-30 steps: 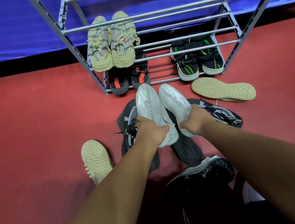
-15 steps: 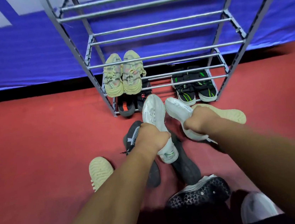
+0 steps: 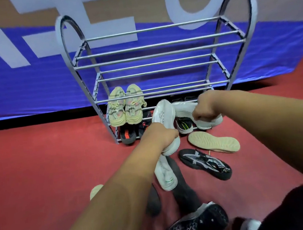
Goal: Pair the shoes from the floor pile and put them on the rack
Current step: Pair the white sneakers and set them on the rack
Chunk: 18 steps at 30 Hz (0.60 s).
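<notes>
At frame center, the left hand (image 3: 161, 138) and right hand (image 3: 206, 108) each clench 1 white shoe (image 3: 163, 116), apparently to set the pair on the rack (image 3: 159, 57).

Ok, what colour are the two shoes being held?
Both white: the left hand grips one shoe, the right hand the other shoe. Head view.

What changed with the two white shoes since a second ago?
The left hand and right hand carried the left white shoe and right white shoe forward, up to the lower shelves of the rack; the right one now points sideways. Both grips and the beige pair stayed.
</notes>
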Tool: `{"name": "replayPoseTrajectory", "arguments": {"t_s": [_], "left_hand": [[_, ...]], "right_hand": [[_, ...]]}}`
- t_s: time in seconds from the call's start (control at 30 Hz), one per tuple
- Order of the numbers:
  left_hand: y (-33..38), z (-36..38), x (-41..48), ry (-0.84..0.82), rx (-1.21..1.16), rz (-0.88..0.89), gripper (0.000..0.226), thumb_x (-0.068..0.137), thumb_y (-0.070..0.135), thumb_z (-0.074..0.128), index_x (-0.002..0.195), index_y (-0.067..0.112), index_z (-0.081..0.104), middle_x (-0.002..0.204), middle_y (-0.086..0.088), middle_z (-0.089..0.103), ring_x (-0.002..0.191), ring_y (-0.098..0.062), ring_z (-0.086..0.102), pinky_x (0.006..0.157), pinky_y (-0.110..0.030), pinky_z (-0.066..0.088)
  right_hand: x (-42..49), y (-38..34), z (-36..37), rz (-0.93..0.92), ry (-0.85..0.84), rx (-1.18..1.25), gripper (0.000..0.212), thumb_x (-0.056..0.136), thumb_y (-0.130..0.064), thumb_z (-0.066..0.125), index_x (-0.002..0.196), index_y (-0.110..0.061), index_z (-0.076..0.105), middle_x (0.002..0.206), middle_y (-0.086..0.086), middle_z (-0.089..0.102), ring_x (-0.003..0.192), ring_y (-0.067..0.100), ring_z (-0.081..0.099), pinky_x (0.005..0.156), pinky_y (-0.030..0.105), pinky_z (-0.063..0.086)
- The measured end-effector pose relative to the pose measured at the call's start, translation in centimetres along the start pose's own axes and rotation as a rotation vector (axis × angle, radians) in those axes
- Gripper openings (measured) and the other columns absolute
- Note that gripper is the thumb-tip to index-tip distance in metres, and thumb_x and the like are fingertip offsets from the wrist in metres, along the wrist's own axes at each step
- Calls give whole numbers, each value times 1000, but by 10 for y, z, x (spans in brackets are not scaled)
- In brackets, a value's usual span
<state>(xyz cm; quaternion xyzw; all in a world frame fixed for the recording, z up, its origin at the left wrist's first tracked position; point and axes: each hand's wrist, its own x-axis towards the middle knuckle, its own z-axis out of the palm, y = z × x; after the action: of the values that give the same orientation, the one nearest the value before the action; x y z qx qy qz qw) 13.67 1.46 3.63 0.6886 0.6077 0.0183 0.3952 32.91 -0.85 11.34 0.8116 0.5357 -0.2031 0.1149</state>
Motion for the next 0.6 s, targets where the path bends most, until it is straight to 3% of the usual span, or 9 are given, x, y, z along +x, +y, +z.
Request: {"name": "replayPoseTrajectory", "arguments": {"t_s": [0.07,0.13,0.3,0.4,0.47,0.6], "left_hand": [[9,-1,6,32,38,14,40,76,54,69,78,15,58,84,-8,65,75,-27,64,60,-30,43],[17,1,16,73,89,25,42,76,58,66,78,17,57,84,-4,64,76,-27,64,59,-30,41],[32,14,55,163,228,53,54,77,61,61,101,12,65,96,-4,68,84,-28,65,63,-31,45],[41,26,84,226,274,72,66,79,63,61,114,8,63,109,-9,68,92,-31,66,68,-33,46],[45,35,102,259,284,95,73,81,65,62,122,5,58,118,-11,66,102,-33,67,71,-34,46],[58,51,133,294,331,144,78,89,56,63,139,-1,47,135,-16,56,117,-36,62,82,-39,48]], "right_hand": [[3,11,-11,-4,21,27,36,89,-45,65,71,-13,66,80,11,68,67,26,61,62,32,48],[12,25,-10,-2,56,28,36,93,-44,59,76,-13,62,88,13,68,77,30,62,67,32,48],[54,57,28,50,147,137,37,96,-37,49,70,-12,57,75,9,63,69,26,56,62,31,43],[86,71,47,73,232,227,36,97,-43,51,98,-8,62,106,17,68,88,35,60,72,32,45],[103,77,59,105,293,276,47,98,-43,53,125,-5,57,125,19,59,106,41,62,77,38,45],[131,88,78,138,401,250,55,99,-43,52,136,-3,48,131,17,49,113,41,60,75,41,40]]}}
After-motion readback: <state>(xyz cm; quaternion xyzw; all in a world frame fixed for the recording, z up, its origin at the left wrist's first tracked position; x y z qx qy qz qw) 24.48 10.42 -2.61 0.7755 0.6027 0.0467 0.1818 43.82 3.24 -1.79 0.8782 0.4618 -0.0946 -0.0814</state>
